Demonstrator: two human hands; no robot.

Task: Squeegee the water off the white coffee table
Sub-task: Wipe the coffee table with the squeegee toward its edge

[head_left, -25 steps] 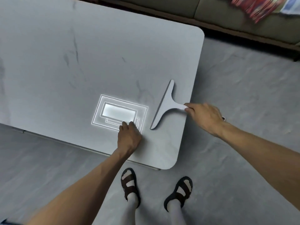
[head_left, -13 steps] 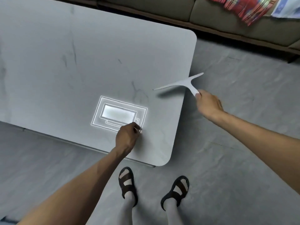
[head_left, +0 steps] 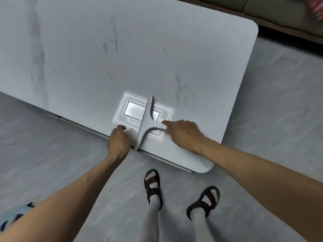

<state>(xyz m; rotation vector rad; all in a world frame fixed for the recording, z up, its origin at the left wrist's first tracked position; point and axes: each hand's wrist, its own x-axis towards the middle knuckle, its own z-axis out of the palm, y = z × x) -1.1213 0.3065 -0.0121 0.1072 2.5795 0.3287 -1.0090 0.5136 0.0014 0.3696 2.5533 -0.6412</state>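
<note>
The white coffee table [head_left: 122, 49] has faint grey veins and a bright reflection of a ceiling light near its front edge. A white T-shaped squeegee [head_left: 146, 123] lies across that reflection, its blade running from the table's front edge away from me. My right hand [head_left: 183, 133] grips the squeegee's handle from the right, forefinger stretched along it. My left hand [head_left: 118, 140] sits on the table's front edge just left of the blade's near end, thumb on top, fingers curled out of sight. No water shows clearly on the surface.
A metal rail [head_left: 82, 127] runs under the table's front edge. My feet in dark sandals [head_left: 152, 182] stand on the grey floor just before the table's rounded near corner. A sofa [head_left: 279, 7] with a striped cloth [head_left: 314, 9] lies beyond the table at top right.
The squeegee was held in the air past the table's right edge; now it rests on the table across the light's reflection. My left hand slid back to the front edge.
</note>
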